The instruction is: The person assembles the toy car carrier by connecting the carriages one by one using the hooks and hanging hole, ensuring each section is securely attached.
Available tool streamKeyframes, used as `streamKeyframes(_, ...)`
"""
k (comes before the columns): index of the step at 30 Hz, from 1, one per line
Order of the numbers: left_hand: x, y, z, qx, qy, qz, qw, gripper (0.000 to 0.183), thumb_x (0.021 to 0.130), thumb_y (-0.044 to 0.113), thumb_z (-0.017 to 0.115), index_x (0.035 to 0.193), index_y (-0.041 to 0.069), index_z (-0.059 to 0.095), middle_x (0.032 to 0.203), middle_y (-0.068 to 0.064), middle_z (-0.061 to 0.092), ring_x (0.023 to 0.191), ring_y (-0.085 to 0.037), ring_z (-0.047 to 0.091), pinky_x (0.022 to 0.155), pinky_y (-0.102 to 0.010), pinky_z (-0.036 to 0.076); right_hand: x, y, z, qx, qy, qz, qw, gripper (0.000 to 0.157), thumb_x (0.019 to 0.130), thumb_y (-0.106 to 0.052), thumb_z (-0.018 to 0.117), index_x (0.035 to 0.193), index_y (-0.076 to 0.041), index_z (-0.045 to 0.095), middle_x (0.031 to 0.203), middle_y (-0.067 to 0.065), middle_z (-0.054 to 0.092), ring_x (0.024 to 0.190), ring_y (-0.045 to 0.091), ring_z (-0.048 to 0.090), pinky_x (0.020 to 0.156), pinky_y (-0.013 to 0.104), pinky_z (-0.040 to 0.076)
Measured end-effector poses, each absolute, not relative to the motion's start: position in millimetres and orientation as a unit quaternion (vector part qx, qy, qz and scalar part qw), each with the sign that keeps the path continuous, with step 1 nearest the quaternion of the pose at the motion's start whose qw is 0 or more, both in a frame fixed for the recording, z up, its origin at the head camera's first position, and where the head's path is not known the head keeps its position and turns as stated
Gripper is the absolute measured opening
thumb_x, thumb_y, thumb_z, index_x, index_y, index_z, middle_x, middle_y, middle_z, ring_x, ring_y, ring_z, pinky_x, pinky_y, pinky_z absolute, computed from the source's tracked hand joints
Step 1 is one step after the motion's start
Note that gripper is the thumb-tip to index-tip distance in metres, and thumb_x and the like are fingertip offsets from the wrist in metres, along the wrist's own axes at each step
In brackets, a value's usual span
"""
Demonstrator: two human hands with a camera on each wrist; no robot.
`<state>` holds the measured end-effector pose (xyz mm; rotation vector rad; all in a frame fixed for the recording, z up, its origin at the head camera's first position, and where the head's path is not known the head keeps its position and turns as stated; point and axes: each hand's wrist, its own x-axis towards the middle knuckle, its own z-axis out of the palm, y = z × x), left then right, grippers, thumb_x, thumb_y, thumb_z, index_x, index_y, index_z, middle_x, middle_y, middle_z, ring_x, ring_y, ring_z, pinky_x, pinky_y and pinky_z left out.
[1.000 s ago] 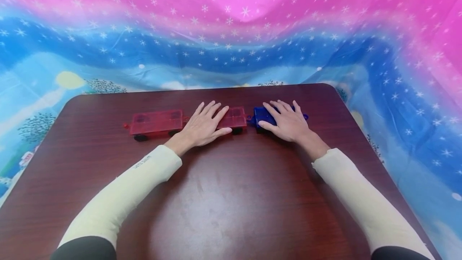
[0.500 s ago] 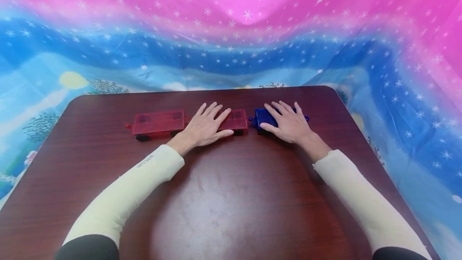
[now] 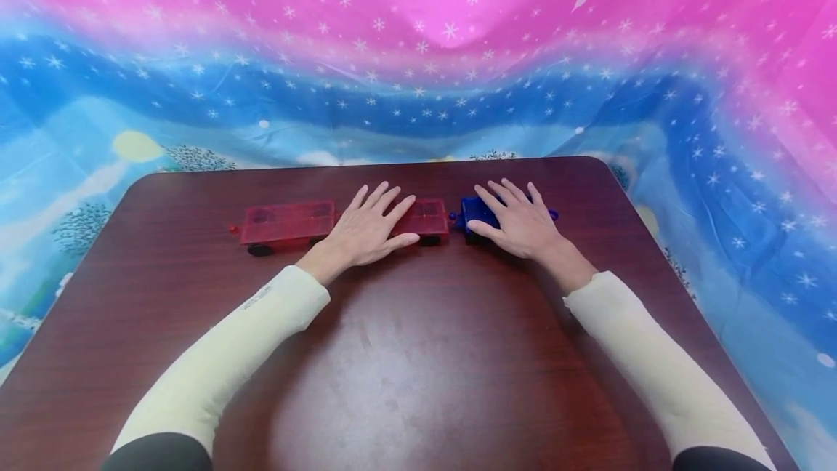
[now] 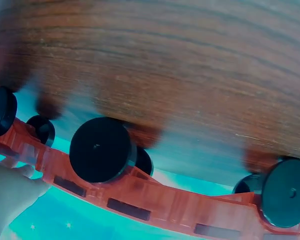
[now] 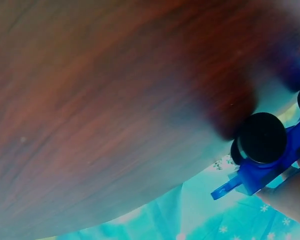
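Note:
Two translucent red toy train cars with black wheels stand in line on the brown table. My left hand, fingers straight and spread, rests on the right red car and covers its left part. The other red car is just left of that hand. My right hand lies with spread fingers over a smaller blue toy train car, hiding much of its top. A small blue hitch sits between the red and blue cars; whether it is coupled, I cannot tell. The left wrist view shows a black wheel close up.
The wooden table has rounded far corners, and its back edge is a short way behind the cars. A pink and blue snowflake-patterned cloth hangs behind and beside it.
The head view has shifted slightly. Both hands stay on the same cars, and hands and cars show hardly any movement on the table.

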<state>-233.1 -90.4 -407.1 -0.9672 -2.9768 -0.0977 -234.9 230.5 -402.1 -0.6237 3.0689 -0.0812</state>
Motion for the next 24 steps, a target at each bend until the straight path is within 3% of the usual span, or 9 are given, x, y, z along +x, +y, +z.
streamKeyframes(24,-217.4,-132.9,-400.2,-0.254,-0.965,-0.061,0.034,0.080,0.099,0.069,0.042,0.162,0.022,0.029,0.163,-0.014,0.029,0.154,-0.035,0.014,0.121,-0.058,0.005,-229.8,182.5,-390.9,-0.236,0.970,-0.056,-0.023,0.085,0.096,-0.076,0.036,0.163,-0.026,0.026,0.167,0.007,0.025,0.154,0.031,0.014,0.121,0.060,0.002)
